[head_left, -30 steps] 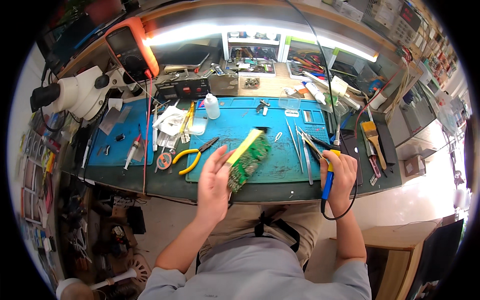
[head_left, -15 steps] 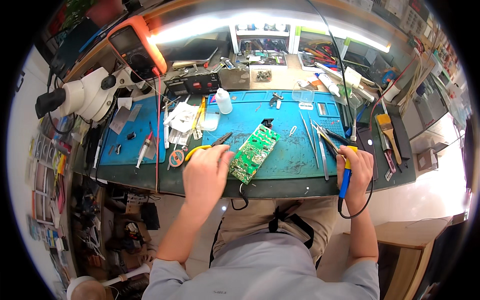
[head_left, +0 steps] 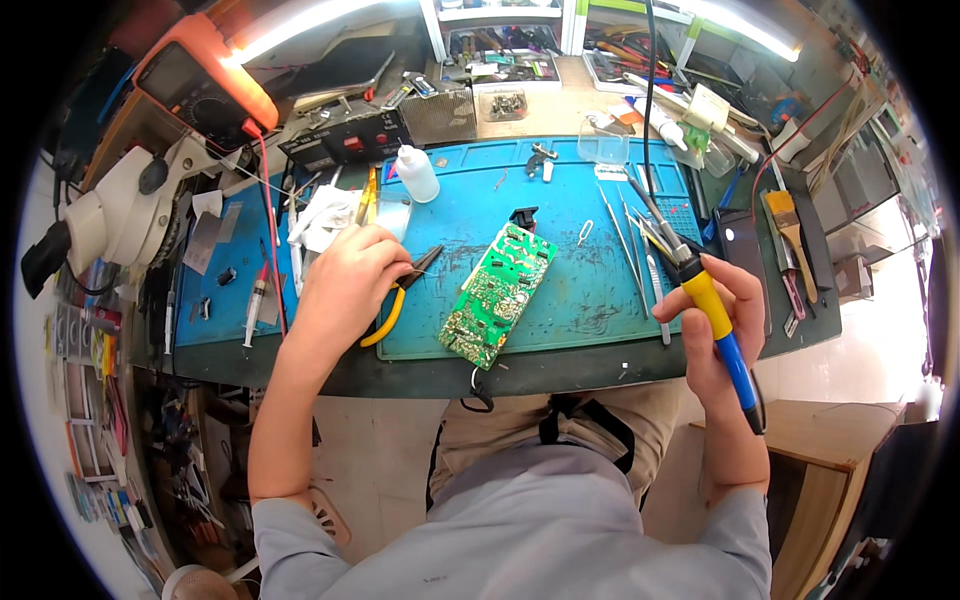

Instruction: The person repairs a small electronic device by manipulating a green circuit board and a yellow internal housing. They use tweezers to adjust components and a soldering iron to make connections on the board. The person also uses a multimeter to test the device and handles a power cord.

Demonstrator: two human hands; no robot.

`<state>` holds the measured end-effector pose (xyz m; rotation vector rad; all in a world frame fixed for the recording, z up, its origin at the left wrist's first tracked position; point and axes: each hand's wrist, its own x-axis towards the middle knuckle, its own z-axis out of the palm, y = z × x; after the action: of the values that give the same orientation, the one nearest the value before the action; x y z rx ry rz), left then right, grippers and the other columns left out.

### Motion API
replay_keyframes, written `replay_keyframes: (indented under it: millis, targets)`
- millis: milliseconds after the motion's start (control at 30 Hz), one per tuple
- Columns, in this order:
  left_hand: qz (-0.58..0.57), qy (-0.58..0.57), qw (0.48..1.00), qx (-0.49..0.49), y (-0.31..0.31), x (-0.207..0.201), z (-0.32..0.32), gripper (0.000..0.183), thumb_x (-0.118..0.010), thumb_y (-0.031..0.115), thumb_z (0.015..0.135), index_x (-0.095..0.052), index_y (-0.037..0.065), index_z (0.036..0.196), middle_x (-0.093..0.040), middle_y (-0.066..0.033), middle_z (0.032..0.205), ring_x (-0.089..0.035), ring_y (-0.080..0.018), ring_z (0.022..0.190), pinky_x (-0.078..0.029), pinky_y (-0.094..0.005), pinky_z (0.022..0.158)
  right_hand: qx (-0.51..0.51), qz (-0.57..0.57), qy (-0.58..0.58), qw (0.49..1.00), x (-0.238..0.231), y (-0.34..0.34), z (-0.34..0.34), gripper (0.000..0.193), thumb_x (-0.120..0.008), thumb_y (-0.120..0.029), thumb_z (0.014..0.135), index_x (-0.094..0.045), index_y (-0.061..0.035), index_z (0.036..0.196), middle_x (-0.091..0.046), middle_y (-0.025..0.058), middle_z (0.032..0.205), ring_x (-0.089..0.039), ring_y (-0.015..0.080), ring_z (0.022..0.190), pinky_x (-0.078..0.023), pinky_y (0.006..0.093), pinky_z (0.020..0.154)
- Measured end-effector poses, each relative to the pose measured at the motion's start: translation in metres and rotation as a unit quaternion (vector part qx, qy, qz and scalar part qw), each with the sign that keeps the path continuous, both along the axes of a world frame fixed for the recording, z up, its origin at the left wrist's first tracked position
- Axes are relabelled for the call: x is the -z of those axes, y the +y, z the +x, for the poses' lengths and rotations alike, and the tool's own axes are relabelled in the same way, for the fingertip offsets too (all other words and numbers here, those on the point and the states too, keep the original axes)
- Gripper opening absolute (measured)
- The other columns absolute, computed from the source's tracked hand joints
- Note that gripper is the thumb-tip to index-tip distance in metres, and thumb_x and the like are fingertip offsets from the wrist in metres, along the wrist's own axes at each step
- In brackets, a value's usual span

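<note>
In my right hand is a soldering iron with a yellow and blue handle, its metal tip pointing up and away over the mat. The fingers of my left hand are pinched together beside yellow-handled pliers. A thin wire, hard to make out, seems to stick out from those fingertips. Between the hands a green circuit board lies at a slant on the blue work mat, solder side up. A black connector shows at its far end. Neither hand touches the board.
Tweezers lie right of the board. A white squeeze bottle stands behind it. An orange multimeter and a microscope stand on the left. A brush lies at the right. A black cable hangs over the mat.
My right hand has raised the soldering iron and turned its tip up and away. My left hand has moved left, off the board's edge. The whole view has shifted somewhat.
</note>
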<state>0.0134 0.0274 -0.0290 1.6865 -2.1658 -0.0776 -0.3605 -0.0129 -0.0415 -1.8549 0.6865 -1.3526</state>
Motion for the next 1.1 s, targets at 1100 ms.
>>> replay_keyframes:
  millis: [1100]
  targets:
    - [-0.036, 0.208, 0.971, 0.112, 0.006, 0.012, -0.022, 0.023, -0.082, -0.004, 0.076, -0.069, 0.001, 0.094, -0.058, -0.0094, 0.091, -0.059, -0.024, 0.076, -0.048, -0.034, 0.061, -0.022, -0.102, 0.051, 0.993, 0.009, -0.011, 0.061, 0.014, -0.075, -0.02, 0.091, -0.07, -0.007, 0.093, -0.066, 0.0004, 0.064, -0.059, 0.0137, 0.05, -0.043, 0.027, 0.046]
